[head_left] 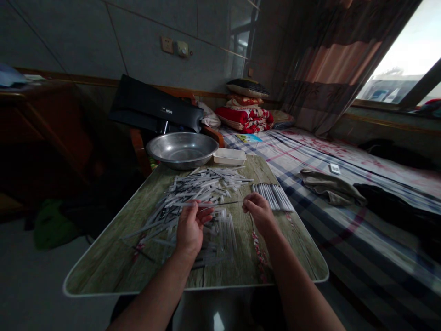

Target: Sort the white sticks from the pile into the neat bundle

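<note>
Above the table's middle, my left hand (189, 230) pinches a translucent plastic tube (182, 204) between thumb and forefinger, its other fingers loosely curled. A thin dark rod (229, 202) runs level from the tube's side to my right hand (260, 214), whose fingertips are closed on its right end. Whether the rod's left end is inside the tube is hard to make out. Beneath and behind my left hand spreads a loose pile of white and dark slender tubes (203, 184). Several clear tubes (227, 230) lie side by side between my hands. Beyond my right hand is a neat row of grey-white tubes (272, 196).
A wide metal basin (182, 149) and a white plastic tray (229, 156) stand at the far edge of the wood-patterned table (103, 271). A bed with a checked sheet (292, 156) adjoins on the right. Behind the basin leans a black flat panel (155, 105).
</note>
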